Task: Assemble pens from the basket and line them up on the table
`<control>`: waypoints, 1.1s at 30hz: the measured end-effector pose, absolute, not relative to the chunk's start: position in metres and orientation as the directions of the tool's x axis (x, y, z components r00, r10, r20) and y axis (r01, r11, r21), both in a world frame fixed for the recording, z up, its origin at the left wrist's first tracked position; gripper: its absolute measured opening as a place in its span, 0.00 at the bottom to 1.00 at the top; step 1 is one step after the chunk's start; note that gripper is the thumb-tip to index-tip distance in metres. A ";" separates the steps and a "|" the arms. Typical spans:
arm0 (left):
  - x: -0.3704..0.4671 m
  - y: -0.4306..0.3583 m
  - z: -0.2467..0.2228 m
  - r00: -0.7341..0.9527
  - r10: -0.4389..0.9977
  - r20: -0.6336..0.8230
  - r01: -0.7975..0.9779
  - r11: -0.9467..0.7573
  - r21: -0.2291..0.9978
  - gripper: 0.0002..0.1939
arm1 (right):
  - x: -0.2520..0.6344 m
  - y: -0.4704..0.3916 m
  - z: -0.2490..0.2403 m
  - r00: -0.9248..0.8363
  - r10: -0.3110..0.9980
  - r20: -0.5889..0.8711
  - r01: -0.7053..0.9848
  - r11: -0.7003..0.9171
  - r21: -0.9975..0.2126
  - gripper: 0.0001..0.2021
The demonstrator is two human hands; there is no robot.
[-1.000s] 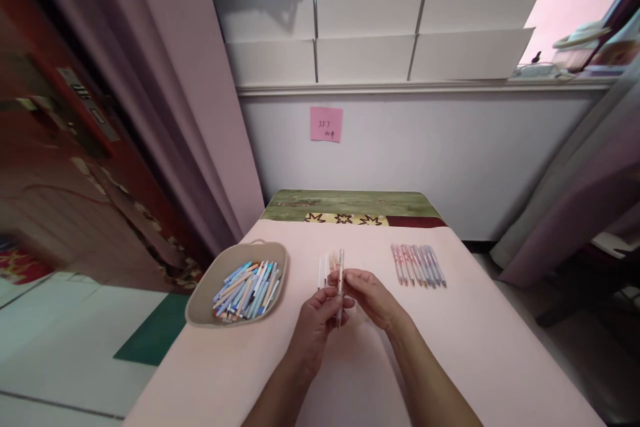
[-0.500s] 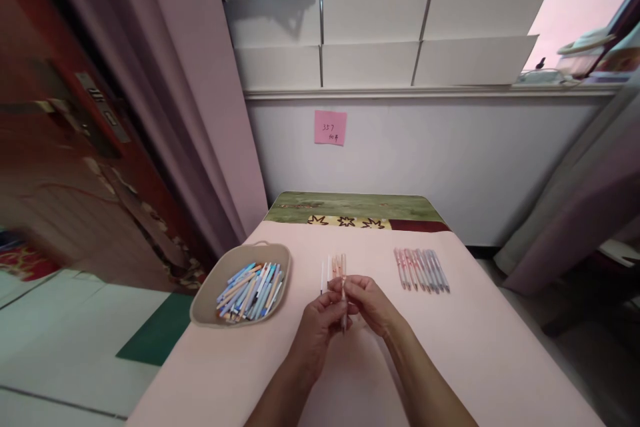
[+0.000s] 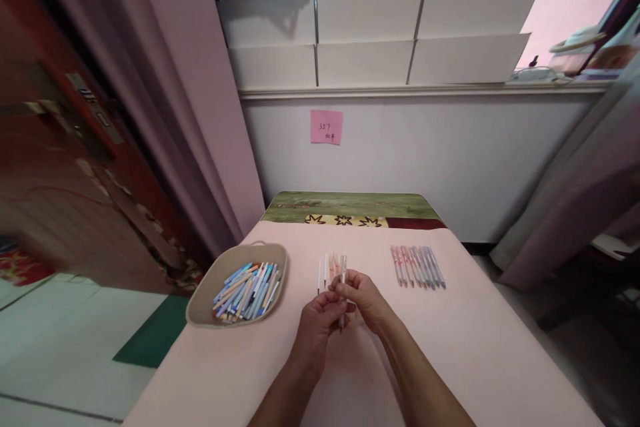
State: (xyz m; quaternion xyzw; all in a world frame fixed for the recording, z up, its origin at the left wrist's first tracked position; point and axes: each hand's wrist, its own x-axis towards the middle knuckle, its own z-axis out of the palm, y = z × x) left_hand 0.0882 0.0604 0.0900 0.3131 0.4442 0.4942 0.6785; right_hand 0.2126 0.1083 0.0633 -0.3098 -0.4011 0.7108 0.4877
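Between my two hands a slim pen [image 3: 343,268] with a pale, partly clear barrel stands near upright, its tip pointing down toward me. My left hand [image 3: 320,317] pinches its lower part. Higher up, the fingers of my right hand [image 3: 361,293] close round the same pen. Just beyond my fingers lie two thin white refills [image 3: 320,275] with dark tips. Beside them are some clear pinkish pen parts [image 3: 334,263], partly hidden by my hands. To the right, a row of several assembled pens [image 3: 417,267], reddish to grey, lies side by side.
A beige basket [image 3: 200,300] at the left of the table holds several blue, white and tan pen parts [image 3: 250,290]. Pink cloth [image 3: 450,360] covers the table up to a green patterned strip [image 3: 350,203] by the wall. White boxes [image 3: 365,63] are stacked on the ledge above.
Both hands stay together on the pen, which has turned a little, with its upper end now looking more opaque. The whole view has shifted slightly.
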 end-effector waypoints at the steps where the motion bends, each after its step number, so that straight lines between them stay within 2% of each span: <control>1: 0.088 0.061 0.090 0.117 0.952 -0.282 -0.400 0.305 0.864 0.13 | 0.213 0.108 0.064 -0.347 0.937 -0.041 -0.435 -0.199 -0.878 0.17; 6: 0.084 0.063 0.087 0.114 0.954 -0.278 -0.416 0.300 0.858 0.12 | 0.220 0.109 0.067 -0.478 0.878 -0.021 -0.392 -0.235 -0.889 0.20; 13: 0.084 0.064 0.084 0.068 0.953 -0.294 -0.389 0.297 0.872 0.13 | 0.212 0.110 0.064 -0.333 0.942 -0.043 -0.439 -0.195 -0.877 0.16; 19: 0.083 0.062 0.084 0.098 0.944 -0.316 -0.418 0.327 0.847 0.14 | 0.215 0.109 0.065 -0.444 0.895 -0.039 -0.380 -0.228 -0.897 0.21; 24: 0.088 0.062 0.080 -0.044 0.960 -0.278 -0.328 0.249 0.911 0.15 | 0.212 0.109 0.063 -0.336 0.937 -0.092 -0.370 -0.221 -0.902 0.15; 28: 0.091 0.064 0.071 -0.140 0.962 -0.234 -0.257 0.193 0.947 0.16 | 0.203 0.109 0.061 -0.264 0.956 -0.129 -0.360 -0.222 -0.906 0.16; 33: 0.089 0.068 0.061 -0.181 0.951 -0.249 -0.288 0.191 0.938 0.19 | 0.201 0.109 0.058 -0.241 0.960 -0.140 -0.327 -0.216 -0.920 0.18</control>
